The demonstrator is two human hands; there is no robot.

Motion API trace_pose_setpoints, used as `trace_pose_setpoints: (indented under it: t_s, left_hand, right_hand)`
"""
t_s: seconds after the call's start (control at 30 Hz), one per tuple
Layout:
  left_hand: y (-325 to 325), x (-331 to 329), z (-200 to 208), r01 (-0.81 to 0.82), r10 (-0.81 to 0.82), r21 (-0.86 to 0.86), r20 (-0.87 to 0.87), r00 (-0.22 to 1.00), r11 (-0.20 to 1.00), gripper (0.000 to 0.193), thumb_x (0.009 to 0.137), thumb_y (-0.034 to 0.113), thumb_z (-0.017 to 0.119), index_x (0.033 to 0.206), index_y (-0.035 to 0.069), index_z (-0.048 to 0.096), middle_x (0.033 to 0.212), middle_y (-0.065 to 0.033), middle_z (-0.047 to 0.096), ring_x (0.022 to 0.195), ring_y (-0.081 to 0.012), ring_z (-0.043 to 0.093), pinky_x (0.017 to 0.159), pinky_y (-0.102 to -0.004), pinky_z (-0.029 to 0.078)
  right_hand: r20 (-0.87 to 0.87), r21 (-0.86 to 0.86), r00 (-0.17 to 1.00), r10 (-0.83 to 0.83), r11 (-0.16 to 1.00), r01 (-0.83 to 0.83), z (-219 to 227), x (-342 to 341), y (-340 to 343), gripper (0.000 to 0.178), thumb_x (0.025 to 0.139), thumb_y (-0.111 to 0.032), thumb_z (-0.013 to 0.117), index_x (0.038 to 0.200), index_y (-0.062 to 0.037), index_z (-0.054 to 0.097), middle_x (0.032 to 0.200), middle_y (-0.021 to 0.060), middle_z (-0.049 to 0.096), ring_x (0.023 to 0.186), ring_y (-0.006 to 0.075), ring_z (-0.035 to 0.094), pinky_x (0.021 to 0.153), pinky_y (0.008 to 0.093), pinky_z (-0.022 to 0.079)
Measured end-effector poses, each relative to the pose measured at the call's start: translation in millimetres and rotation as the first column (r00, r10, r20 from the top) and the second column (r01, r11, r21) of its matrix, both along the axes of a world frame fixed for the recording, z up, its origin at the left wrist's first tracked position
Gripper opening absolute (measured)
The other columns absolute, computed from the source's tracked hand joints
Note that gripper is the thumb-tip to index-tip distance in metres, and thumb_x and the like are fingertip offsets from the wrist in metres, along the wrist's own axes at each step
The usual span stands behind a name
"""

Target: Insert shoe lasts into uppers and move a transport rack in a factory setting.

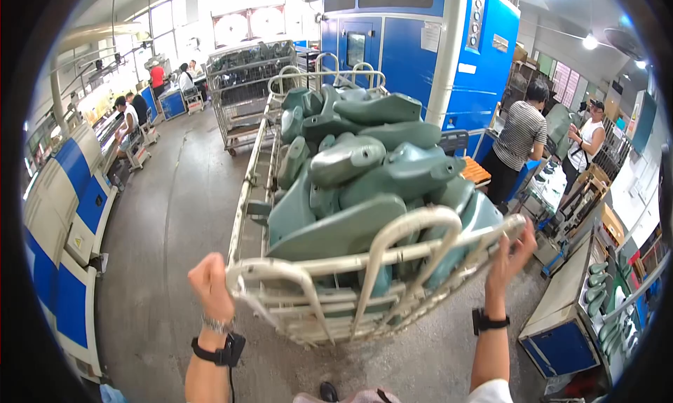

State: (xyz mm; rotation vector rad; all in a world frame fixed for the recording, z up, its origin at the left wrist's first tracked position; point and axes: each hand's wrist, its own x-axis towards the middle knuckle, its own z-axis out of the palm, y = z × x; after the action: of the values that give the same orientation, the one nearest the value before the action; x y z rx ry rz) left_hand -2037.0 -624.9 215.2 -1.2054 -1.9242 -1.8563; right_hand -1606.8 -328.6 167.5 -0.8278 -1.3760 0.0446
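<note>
A cream-painted metal cart [375,277] stands right in front of me, its near rail chipped and bent into loops. It is heaped above its sides with dull green shoe lasts [348,159], lying at all angles. My left hand [212,287] is closed in a fist at the cart's near left corner. Round the near right corner of the rail curl the fingers of my right hand [512,256], the grip looking looser. Both wrists carry black straps, and the left one also a metal band. The lower part of the load is mostly hidden behind the bars.
Beyond the cart are another loaded rack cart [254,94] and a big blue machine [413,59]. Blue-and-white machines [70,242] line the left. Two people [520,140] stand by a bench at right; a table with more lasts [596,291] is nearer. Others sit far left.
</note>
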Motion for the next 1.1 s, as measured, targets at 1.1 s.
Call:
trace_pose_setpoints:
  t_s: [1.1]
  left_hand:
    - [97,-619,-34,-0.161,0.129,-0.197,-0.166,0.978,0.967,0.046,0.104,0.043,0.043,0.122,0.005,0.061,0.117,-0.0116,0.065,0.107,-0.0242,0.062,0.095,-0.0358,0.046]
  right_hand:
    - [-0.419,-0.065,0.868,0.268,0.944,-0.323,-40,-459,-109,0.101,0.076,-0.040,0.083,0.145,0.0004,0.021,0.137,0.0167,0.036,0.129,0.0278,0.039,0.108,0.0440,0.037]
